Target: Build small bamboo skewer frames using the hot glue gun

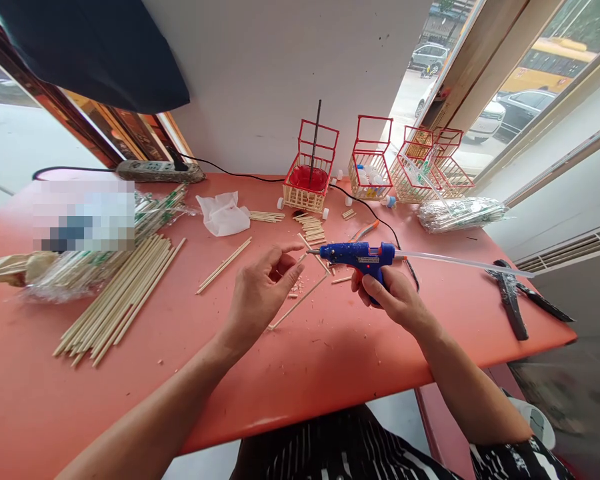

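In my right hand [387, 293] is a blue hot glue gun [355, 255], its nozzle pointing left and a long clear glue stick [455, 260] sticking out of its back. My left hand [265, 283] is at the nozzle, thumb and fingers curled round the end of a thin stick that is partly hidden by them. Below and beside the fingers, thin wooden sticks [303, 301] meet at a corner like an angled frame. Short cut sticks [314, 230] and wood crumbs lie behind the gun. Orange-handled pliers [365, 231] are partly covered by it.
Several stick baskets with red rims [307, 193] stand along the wall. At left are a pile of long sticks [120, 300], bagged sticks and a power strip [160, 171]. A white tissue [223, 213] lies mid-table. Black-handled cutters [513, 300] rest near the right edge.
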`<state>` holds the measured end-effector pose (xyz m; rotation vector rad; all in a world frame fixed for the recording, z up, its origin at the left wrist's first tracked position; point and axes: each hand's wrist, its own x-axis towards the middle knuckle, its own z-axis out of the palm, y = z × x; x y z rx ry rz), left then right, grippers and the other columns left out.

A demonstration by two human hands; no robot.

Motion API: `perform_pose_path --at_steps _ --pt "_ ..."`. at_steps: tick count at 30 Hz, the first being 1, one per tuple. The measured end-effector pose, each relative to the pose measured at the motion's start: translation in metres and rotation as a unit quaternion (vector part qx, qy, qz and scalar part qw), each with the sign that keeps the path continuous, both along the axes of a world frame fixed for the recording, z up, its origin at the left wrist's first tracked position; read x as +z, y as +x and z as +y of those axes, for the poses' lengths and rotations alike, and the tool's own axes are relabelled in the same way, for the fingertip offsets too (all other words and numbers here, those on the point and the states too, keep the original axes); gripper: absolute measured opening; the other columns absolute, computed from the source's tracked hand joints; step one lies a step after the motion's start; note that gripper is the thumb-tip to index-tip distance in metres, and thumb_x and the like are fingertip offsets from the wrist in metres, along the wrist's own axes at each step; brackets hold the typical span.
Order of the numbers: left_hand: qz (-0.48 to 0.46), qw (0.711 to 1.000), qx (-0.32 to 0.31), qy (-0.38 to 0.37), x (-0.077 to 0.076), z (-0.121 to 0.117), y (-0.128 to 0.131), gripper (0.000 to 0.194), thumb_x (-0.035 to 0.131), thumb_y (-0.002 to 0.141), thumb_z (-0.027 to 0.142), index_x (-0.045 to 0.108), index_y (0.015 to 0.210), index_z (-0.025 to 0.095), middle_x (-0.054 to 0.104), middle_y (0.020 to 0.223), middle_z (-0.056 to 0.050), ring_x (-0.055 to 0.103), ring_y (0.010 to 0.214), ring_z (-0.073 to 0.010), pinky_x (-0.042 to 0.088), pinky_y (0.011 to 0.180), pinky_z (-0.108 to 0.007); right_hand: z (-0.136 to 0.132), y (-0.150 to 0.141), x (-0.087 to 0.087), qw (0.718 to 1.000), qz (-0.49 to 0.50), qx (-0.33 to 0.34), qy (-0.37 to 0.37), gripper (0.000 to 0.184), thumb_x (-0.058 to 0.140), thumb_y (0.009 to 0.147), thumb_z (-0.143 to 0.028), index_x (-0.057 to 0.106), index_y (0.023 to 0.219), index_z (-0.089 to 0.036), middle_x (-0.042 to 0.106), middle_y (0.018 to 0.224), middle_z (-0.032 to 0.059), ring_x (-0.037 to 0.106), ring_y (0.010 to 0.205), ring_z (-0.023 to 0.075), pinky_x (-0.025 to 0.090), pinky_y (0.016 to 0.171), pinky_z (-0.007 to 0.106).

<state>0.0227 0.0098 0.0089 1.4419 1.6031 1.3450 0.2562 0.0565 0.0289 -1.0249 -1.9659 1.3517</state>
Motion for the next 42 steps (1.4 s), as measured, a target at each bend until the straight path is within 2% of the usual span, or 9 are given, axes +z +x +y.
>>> perform_pose_path --at_steps 12,30,42 --pt "-0.01 1.0 -0.002 0.003 -0.001 0.0 0.0 0.032 0.065 0.084 0.026 0.069 0.116 0.022 0.063 0.075 0.002 0.057 0.065 -0.0106 0.052 0.057 -0.019 0.002 0.001 -0.004 1.0 -0.023 0.004 0.013 0.048 0.049 0.094 -0.062 0.058 0.083 -0.016 0.053 0.061 0.0001 0.045 0.054 0.011 0.034 0.05 0.025" --pt "-0.004 1.0 0.0 0.016 -0.001 0.0 -0.001 0.031 0.065 0.084 0.026 0.069 0.115 0.021 0.064 0.077 0.002 0.06 0.067 -0.0116 0.053 0.058 -0.02 0.005 0.001 -0.008 0.997 -0.037 0.015 0.071 0.042 0.045 0.099 -0.05 0.05 0.073 -0.018 0.051 0.061 -0.0004 0.041 0.053 0.01 0.034 0.052 0.025" --pt "-0.006 1.0 0.005 0.021 -0.003 0.001 -0.002 0.031 0.066 0.084 0.024 0.069 0.115 0.021 0.064 0.075 0.003 0.059 0.064 -0.0106 0.051 0.06 -0.021 0.005 0.005 -0.012 0.997 -0.023 0.021 0.076 0.042 0.043 0.101 -0.05 0.048 0.074 -0.018 0.048 0.063 -0.001 0.04 0.054 0.0095 0.032 0.052 0.025"
